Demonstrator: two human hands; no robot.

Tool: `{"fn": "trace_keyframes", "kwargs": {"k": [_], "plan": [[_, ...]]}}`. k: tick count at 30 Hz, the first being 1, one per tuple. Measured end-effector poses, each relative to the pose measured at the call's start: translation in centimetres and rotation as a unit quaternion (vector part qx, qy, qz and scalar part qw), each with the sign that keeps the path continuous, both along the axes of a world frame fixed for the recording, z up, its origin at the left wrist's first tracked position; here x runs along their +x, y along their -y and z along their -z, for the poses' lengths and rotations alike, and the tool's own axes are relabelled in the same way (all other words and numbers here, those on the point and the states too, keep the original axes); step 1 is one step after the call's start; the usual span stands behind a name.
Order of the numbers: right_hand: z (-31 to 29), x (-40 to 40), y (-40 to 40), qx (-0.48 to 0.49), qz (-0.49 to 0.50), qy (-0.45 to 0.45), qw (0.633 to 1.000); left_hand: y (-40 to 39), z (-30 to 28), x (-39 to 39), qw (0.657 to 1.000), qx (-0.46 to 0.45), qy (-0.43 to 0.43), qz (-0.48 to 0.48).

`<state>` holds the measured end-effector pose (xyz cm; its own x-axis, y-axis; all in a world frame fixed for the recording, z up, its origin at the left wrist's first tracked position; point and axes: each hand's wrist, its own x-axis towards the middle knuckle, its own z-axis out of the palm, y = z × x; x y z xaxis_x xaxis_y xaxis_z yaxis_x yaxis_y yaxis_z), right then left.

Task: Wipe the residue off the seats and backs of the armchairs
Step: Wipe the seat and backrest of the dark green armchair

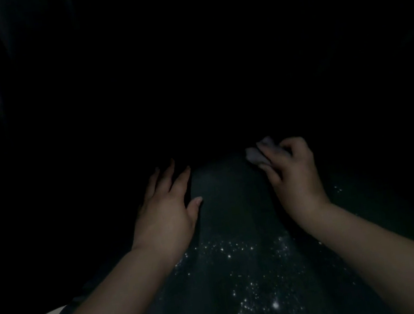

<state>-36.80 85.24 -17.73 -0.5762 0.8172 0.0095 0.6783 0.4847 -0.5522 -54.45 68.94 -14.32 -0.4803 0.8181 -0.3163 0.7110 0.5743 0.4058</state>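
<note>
In near darkness, the right hand (pixel 294 173) pinches a small pale wipe (pixel 256 155) in its fingers (pixel 266 145), at the far end of a dark rounded surface (pixel 232 206), likely the armchair. The left hand (pixel 167 211) lies flat beside it, fingers spread. The wipe looks soft and light; bunching it gives a firmer hold. Sparkling specks (pixel 246 285) lie nearer.

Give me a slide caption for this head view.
Right hand grips a pale cloth while left hand rests flat on dark speckled surface.
</note>
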Motion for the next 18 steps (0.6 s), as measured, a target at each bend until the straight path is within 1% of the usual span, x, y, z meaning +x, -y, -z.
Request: {"fn": "trace_keyframes", "kwargs": {"k": [2, 4, 6, 7, 9, 11, 12, 13, 15, 18], "plan": [[-0.4, -2.3, 0.6, 0.003, -0.001, -0.005, 1.0, -0.9, -0.1, 0.1, 1.0, -0.004, -0.007, 0.016], [-0.2, -1.4, 2.6, 0.012, -0.072, -0.013, 0.997, -1.5, -0.2, 0.5, 0.999, -0.012, -0.017, 0.043], [0.2, 1.8, 4.1, 0.018, -0.128, -0.02, 0.991, -2.0, -0.2, 0.9, 0.998, -0.015, -0.022, 0.062], [0.5, 3.5, 3.9, 0.018, -0.117, -0.033, 0.992, -2.2, -0.2, 1.2, 0.997, -0.014, -0.023, 0.069], [0.8, 5.4, 2.3, 0.089, -0.038, -0.01, 0.995, -2.5, -0.2, 1.6, 0.996, -0.011, -0.027, 0.082], [0.9, 4.8, 0.6, 0.073, -0.01, -0.014, 0.997, -2.7, 0.0, 2.0, 0.996, -0.009, -0.034, 0.087], [0.7, 3.9, 0.5, 0.068, 0.004, 0.0, 0.998, -2.9, 0.1, 2.2, 0.996, -0.007, -0.035, 0.087], [0.1, 2.8, 0.9, 0.057, -0.006, 0.018, 0.998, -3.0, 0.2, 2.4, 0.995, -0.005, -0.035, 0.088], [-0.5, 1.9, 2.9, 0.022, -0.048, 0.019, 0.998, -3.4, 0.3, 3.0, 0.995, -0.005, -0.038, 0.097], [-1.1, 5.3, 4.8, -0.004, -0.083, -0.003, 0.997, -4.0, 0.3, 3.6, 0.992, -0.006, -0.045, 0.117]]}}
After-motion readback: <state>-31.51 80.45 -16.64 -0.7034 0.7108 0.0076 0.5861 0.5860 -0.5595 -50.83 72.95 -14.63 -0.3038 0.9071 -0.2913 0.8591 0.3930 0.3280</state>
